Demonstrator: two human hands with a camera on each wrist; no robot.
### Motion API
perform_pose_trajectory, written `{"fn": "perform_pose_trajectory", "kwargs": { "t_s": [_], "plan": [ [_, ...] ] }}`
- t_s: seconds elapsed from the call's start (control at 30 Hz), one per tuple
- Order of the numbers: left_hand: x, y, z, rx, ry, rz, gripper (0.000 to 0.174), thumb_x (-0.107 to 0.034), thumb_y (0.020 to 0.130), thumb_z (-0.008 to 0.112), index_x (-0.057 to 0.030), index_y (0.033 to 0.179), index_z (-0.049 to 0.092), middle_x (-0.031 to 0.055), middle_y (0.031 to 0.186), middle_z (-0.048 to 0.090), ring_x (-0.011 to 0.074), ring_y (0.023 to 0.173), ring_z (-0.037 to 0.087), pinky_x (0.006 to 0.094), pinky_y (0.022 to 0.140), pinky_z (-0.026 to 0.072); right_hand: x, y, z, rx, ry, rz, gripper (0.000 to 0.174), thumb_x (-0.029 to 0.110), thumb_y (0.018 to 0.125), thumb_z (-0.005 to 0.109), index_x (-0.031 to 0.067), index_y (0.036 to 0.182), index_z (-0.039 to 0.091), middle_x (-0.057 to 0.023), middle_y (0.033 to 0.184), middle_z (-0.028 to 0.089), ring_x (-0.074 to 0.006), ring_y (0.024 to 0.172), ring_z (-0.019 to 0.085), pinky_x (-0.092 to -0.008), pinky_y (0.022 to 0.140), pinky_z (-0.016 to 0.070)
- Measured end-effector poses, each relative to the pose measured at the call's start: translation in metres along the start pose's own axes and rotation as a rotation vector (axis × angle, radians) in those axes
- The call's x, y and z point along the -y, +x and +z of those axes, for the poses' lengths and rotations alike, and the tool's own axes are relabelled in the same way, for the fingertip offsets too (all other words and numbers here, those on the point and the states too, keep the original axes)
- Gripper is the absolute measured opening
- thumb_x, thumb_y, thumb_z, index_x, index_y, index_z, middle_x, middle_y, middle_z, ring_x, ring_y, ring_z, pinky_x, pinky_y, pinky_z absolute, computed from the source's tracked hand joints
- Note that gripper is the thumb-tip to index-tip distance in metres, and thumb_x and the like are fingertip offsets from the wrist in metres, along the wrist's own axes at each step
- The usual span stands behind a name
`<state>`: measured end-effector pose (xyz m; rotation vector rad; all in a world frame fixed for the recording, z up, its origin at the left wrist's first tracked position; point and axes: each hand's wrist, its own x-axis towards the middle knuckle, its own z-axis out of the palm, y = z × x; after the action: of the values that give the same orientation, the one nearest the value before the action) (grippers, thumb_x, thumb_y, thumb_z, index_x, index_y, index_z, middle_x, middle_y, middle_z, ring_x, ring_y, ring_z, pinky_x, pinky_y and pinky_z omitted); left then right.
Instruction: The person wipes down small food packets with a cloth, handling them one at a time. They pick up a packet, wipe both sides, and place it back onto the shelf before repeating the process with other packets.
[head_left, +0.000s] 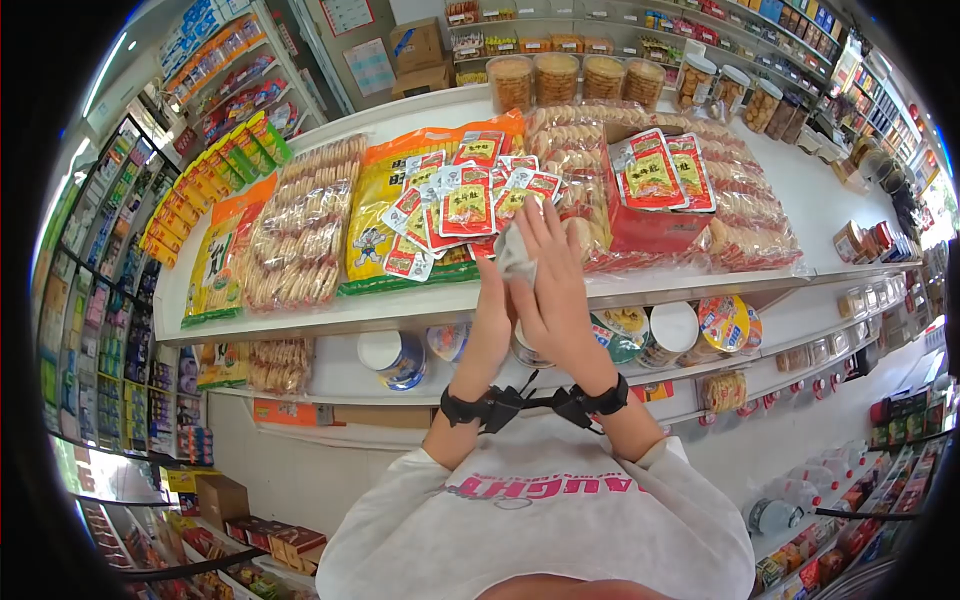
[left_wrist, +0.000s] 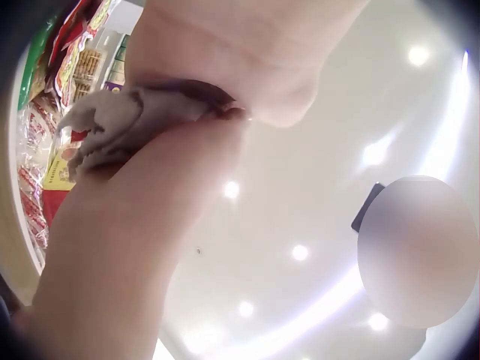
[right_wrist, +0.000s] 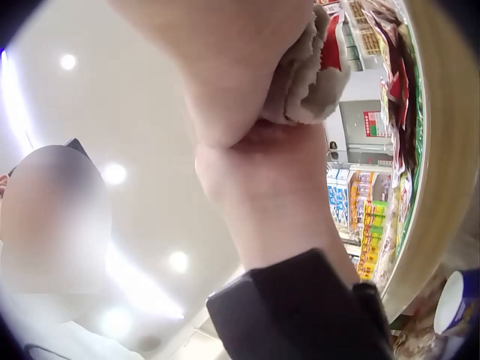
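While both hands meet upright in front of the shelf point(head_left: 400, 312), I read the step in hand as pressing or rubbing a crumpled grey-white cloth point(head_left: 514, 250) between the palms. The right hand point(head_left: 552, 285) lies on top in the head view, its fingers straight and slightly spread, flat against the cloth. The left hand point(head_left: 490, 325) stands edge-on behind it, palm toward the cloth. Its fingers are covered, so I cannot tell whether they curl round the cloth or lie flat.

The cloth sits sandwiched between the two hands, just above and in front of the loose red-and-white sachets point(head_left: 465, 205) heaped on the shelf, and it touches none of them that I can see.

By my judgement, the next move calls for one hand to take a definite grip on the cloth before the palms part. Otherwise it could drop among the sachets.

Hard to make out:
- Both wrist views look up at ceiling lights and show only skin and a fold of the cloth, so its full size and shape stay hidden.
- Whether it is fabric or paper, I cannot say.
- The lower shelves are partly blocked by the forearms.
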<state>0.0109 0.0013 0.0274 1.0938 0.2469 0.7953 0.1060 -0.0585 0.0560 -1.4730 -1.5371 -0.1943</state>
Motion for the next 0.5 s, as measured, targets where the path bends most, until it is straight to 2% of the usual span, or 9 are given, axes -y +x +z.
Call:
{"fn": "perform_pose_trajectory", "kwargs": {
  "t_s": [0.03, 0.13, 0.17, 0.2, 0.33, 0.37, 0.43, 0.47, 0.5],
  "plan": [
    [-0.001, 0.001, -0.009, 0.024, 0.060, -0.049, 0.084, -0.066, 0.102, 0.016, -0.0021, 0.156, 0.024, 0.0093, 0.157, 0.036, 0.0221, 0.144, 0.036, 0.0381, 0.120, 0.0267, -0.005, 0.001, 0.000, 0.011, -0.084, 0.008, 0.060, 0.017, 0.095, 0.051, -0.0073, 0.148, 0.037, -0.0245, 0.160, 0.026, -0.0399, 0.151, 0.020, -0.0552, 0.122, 0.0111],
    [-0.007, -0.003, -0.016, 0.091, 0.260, -0.059, 0.084, -0.068, 0.102, 0.016, -0.0040, 0.156, 0.024, 0.0104, 0.155, 0.039, 0.0226, 0.143, 0.037, 0.0396, 0.118, 0.0289, -0.025, 0.007, 0.006, -0.146, -0.014, 0.085, 0.057, 0.016, 0.094, 0.052, -0.0062, 0.146, 0.042, -0.0238, 0.160, 0.028, -0.0395, 0.151, 0.021, -0.0541, 0.122, 0.0119],
    [-0.007, -0.004, -0.011, 0.078, 0.246, -0.027, 0.084, -0.068, 0.102, 0.016, -0.0043, 0.156, 0.024, 0.0106, 0.154, 0.040, 0.0228, 0.142, 0.038, 0.0398, 0.118, 0.0306, -0.024, 0.007, 0.010, -0.245, -0.018, 0.096, 0.054, 0.013, 0.092, 0.054, -0.0045, 0.142, 0.046, -0.0232, 0.157, 0.035, -0.0393, 0.149, 0.027, -0.0545, 0.122, 0.0143],
    [-0.007, -0.005, -0.008, 0.062, 0.232, 0.005, 0.083, -0.068, 0.102, 0.016, -0.0046, 0.156, 0.025, 0.0107, 0.154, 0.040, 0.0230, 0.142, 0.039, 0.0401, 0.117, 0.0323, -0.017, 0.006, 0.005, -0.180, -0.005, 0.036, 0.054, 0.012, 0.091, 0.054, -0.0045, 0.141, 0.047, -0.0234, 0.155, 0.037, -0.0394, 0.148, 0.029, -0.0547, 0.121, 0.0152],
    [-0.012, -0.005, -0.006, -0.090, 0.085, -0.118, 0.082, -0.067, 0.102, 0.016, -0.0052, 0.154, 0.026, 0.0131, 0.151, 0.042, 0.0237, 0.136, 0.047, 0.0389, 0.108, 0.0441, 0.004, 0.003, -0.006, 0.072, 0.058, -0.165, 0.054, 0.007, 0.086, 0.054, -0.0033, 0.139, 0.049, -0.0236, 0.150, 0.043, -0.0392, 0.144, 0.036, -0.0554, 0.121, 0.0182],
    [0.000, -0.002, -0.013, -0.094, 0.056, -0.034, 0.076, -0.063, 0.105, 0.022, -0.0041, 0.151, 0.034, 0.0142, 0.142, 0.051, 0.0204, 0.129, 0.053, 0.0365, 0.103, 0.0467, 0.005, 0.002, -0.006, 0.134, 0.076, -0.199, 0.054, 0.006, 0.085, 0.054, -0.0026, 0.139, 0.050, -0.0236, 0.149, 0.044, -0.0391, 0.143, 0.038, -0.0555, 0.121, 0.0187],
    [-0.008, 0.005, -0.022, 0.062, 0.459, -0.156, 0.061, -0.049, 0.107, 0.036, -0.0010, 0.145, 0.039, 0.0125, 0.133, 0.055, 0.0148, 0.113, 0.057, 0.0287, 0.093, 0.0488, -0.025, -0.001, 0.002, 0.058, 0.001, -0.139, 0.049, 0.009, 0.090, 0.054, -0.0013, 0.138, 0.051, -0.0229, 0.146, 0.048, -0.0362, 0.139, 0.043, -0.0514, 0.120, 0.0232],
    [-0.011, 0.005, -0.022, 0.079, 0.549, -0.199, 0.057, -0.043, 0.107, 0.041, 0.0001, 0.144, 0.039, 0.0121, 0.132, 0.055, 0.0135, 0.111, 0.057, 0.0268, 0.092, 0.0485, -0.040, -0.004, 0.006, 0.020, -0.037, -0.112, 0.047, 0.010, 0.092, 0.054, -0.0007, 0.138, 0.051, -0.0225, 0.144, 0.050, -0.0348, 0.137, 0.046, -0.0493, 0.119, 0.0255],
    [-0.015, 0.005, -0.022, 0.101, 0.640, -0.241, 0.052, -0.037, 0.108, 0.046, 0.0012, 0.143, 0.040, 0.0118, 0.131, 0.055, 0.0121, 0.110, 0.057, 0.0250, 0.092, 0.0481, -0.044, -0.004, 0.008, -0.086, 0.141, 0.036, 0.045, 0.014, 0.095, 0.054, -0.0004, 0.137, 0.052, -0.0210, 0.142, 0.052, -0.0315, 0.134, 0.048, -0.0464, 0.117, 0.0281]
  ]
}}
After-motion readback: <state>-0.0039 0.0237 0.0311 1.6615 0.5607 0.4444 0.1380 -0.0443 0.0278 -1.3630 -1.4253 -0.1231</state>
